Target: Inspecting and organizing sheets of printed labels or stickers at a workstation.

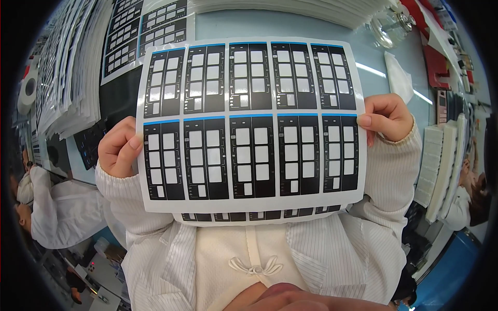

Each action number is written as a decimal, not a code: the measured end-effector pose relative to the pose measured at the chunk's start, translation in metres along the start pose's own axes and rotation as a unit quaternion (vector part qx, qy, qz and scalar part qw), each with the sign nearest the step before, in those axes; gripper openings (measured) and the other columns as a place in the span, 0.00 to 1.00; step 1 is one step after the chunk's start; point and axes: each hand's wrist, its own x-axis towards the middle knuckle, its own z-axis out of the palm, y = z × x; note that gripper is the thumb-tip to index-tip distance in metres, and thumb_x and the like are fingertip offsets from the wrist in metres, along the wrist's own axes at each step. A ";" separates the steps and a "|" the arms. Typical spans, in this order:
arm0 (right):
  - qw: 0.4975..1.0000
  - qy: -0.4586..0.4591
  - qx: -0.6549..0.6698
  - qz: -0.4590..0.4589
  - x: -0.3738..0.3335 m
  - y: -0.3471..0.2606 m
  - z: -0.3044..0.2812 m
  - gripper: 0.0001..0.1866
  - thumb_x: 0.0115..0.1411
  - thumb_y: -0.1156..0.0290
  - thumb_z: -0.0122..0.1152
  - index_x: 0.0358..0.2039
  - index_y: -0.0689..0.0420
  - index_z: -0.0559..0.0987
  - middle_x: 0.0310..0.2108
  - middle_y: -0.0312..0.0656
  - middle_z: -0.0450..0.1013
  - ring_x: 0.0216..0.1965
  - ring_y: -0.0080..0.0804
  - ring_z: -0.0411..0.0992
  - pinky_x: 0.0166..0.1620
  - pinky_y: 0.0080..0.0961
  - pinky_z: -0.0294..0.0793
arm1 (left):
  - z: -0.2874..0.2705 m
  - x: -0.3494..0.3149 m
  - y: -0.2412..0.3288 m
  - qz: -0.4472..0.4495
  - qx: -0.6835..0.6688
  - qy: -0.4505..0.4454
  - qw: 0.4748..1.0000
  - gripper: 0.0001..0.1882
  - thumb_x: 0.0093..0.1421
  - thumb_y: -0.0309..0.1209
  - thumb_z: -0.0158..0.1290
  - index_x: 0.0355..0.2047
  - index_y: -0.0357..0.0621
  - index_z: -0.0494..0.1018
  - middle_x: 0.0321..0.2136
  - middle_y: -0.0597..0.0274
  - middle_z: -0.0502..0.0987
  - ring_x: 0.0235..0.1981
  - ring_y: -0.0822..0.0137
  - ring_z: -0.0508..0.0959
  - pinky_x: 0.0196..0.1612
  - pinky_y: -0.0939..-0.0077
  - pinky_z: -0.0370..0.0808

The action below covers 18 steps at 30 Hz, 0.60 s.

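A large white sheet [249, 205] printed with two rows of black panels, each with white squares and a blue top stripe, is held up in front of me. My left hand [120, 147] pinches its left edge between thumb and fingers. On the opposite edge, my right hand [388, 118] grips the sheet, thumb in front and fingers partly hidden behind. Below its lower edge shows a second printed sheet [262, 216], mostly covered by the first. Whether that one is held as well, I cannot tell.
Tall stacks of sheets [78, 67] stand at the left, with a printed sheet [150, 36] beside them. At the back lies a paper stack [290, 5]; a glass jar [390, 28] and a white wipe [398, 76] are at the far right. A person in white [65, 207] sits at left.
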 end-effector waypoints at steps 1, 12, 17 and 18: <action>1.000 -0.002 0.004 0.002 0.001 -0.001 0.000 0.10 0.53 0.70 0.59 0.19 0.61 0.75 0.16 0.38 0.71 0.14 0.19 0.68 0.18 0.12 0.66 | -0.001 0.000 0.000 -0.001 -0.001 0.000 1.000 0.13 0.56 0.30 0.47 0.17 0.34 0.68 0.21 0.63 0.69 0.20 0.75 0.67 0.27 0.82 0.63; 1.000 0.000 -0.005 0.013 0.000 -0.002 0.000 0.10 0.53 0.71 0.60 0.18 0.61 0.74 0.14 0.37 0.70 0.13 0.19 0.68 0.17 0.12 0.66 | -0.002 0.002 -0.007 -0.025 -0.008 0.002 1.000 0.12 0.54 0.28 0.47 0.16 0.34 0.66 0.19 0.64 0.67 0.20 0.76 0.64 0.26 0.82 0.61; 1.000 -0.011 0.002 0.013 0.001 0.000 -0.002 0.09 0.53 0.72 0.59 0.19 0.62 0.74 0.15 0.37 0.70 0.13 0.18 0.68 0.17 0.12 0.66 | 0.000 0.001 -0.002 -0.040 -0.018 0.010 0.999 0.12 0.54 0.26 0.47 0.16 0.34 0.66 0.19 0.64 0.66 0.20 0.75 0.64 0.26 0.83 0.60; 1.000 -0.016 0.001 0.012 0.001 0.001 -0.002 0.09 0.53 0.72 0.59 0.19 0.62 0.74 0.15 0.37 0.70 0.13 0.18 0.68 0.17 0.12 0.66 | -0.001 0.000 -0.002 -0.042 -0.015 0.005 0.999 0.12 0.54 0.26 0.47 0.16 0.34 0.66 0.19 0.64 0.67 0.20 0.75 0.64 0.26 0.83 0.60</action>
